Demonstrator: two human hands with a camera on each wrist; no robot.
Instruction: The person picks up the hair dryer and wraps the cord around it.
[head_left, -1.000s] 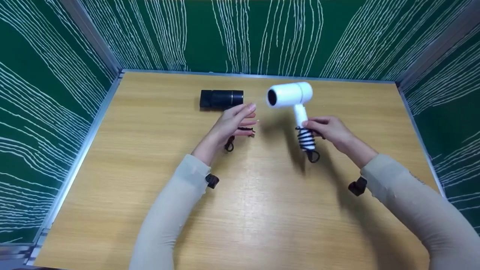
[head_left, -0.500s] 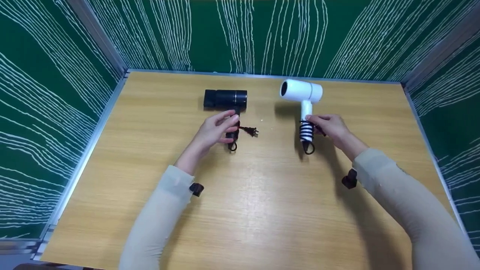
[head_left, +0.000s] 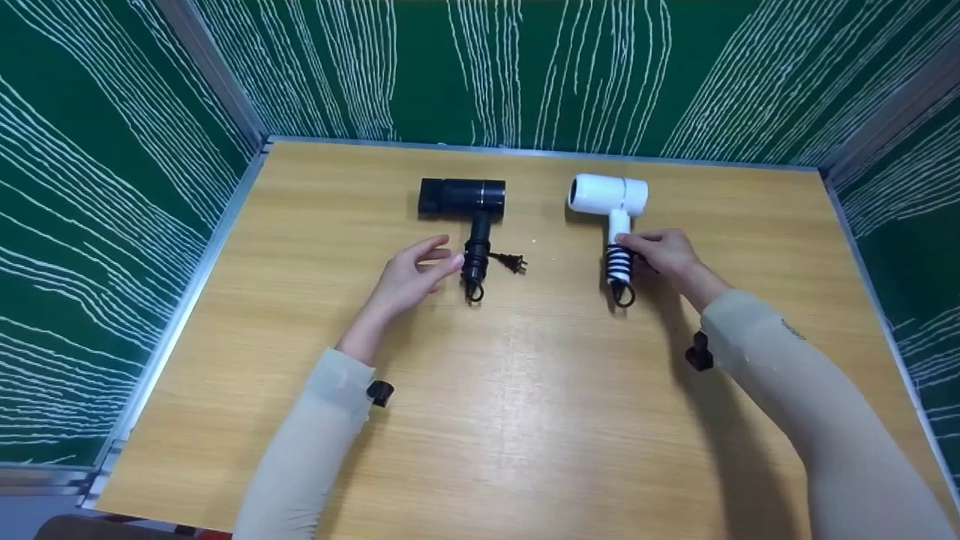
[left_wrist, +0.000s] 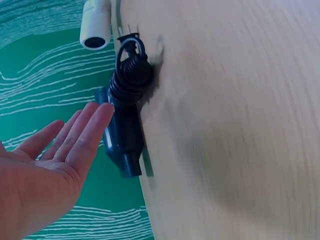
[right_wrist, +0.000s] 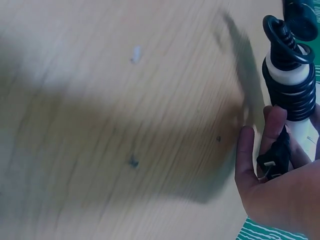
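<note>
A white hair dryer (head_left: pixel 600 193) lies toward the back right of the table, a black cord (head_left: pixel 619 262) wound round its handle. My right hand (head_left: pixel 666 253) grips that handle just above the coils; in the right wrist view the black plug (right_wrist: pixel 276 157) sits among the fingers. Left of it, a black hair dryer (head_left: pixel 461 197) rests on the table with its nozzle to the left. Its cord is wrapped on the handle and its plug (head_left: pixel 512 262) sticks out to the right. Beside that handle my left hand (head_left: pixel 409 276) hovers with loose, extended fingers, holding nothing.
The wooden table (head_left: pixel 480 420) is enclosed by green walls (head_left: pixel 420 67) with white wavy lines at the back and both sides. Metal edging (head_left: pixel 536 152) runs along the back. A dark rounded object (head_left: pixel 97 527) shows at the bottom left, below the table edge.
My right hand has lowered the white hair dryer onto the table, slightly to the right. My left hand has drawn back leftward from the black hair dryer, uncovering its handle.
</note>
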